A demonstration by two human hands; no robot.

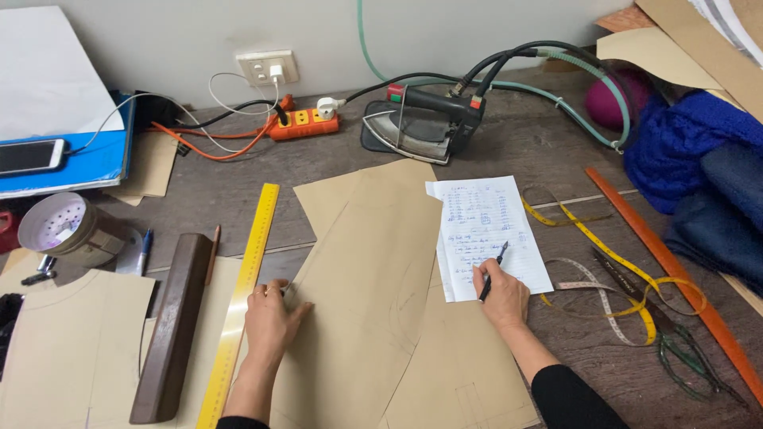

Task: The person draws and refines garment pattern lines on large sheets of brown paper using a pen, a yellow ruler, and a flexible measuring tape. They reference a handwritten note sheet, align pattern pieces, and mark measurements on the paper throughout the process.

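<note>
Low in the frame's centre, the left hand (270,318) lies flat, fingers together, on tan pattern paper (373,302). Just right, the right hand (501,298) pinches a dark pen (493,272), tip on a white handwritten sheet (486,234) at centre.

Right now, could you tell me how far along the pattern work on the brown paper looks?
Done: curved and straight lines are already drawn on the brown paper. In hand: the right hand holds a pen on the handwritten note sheet, while the left hand rests on the paper beside the yellow ruler. Left: the scissors lie unused; the drawn shapes look uncut.
</note>
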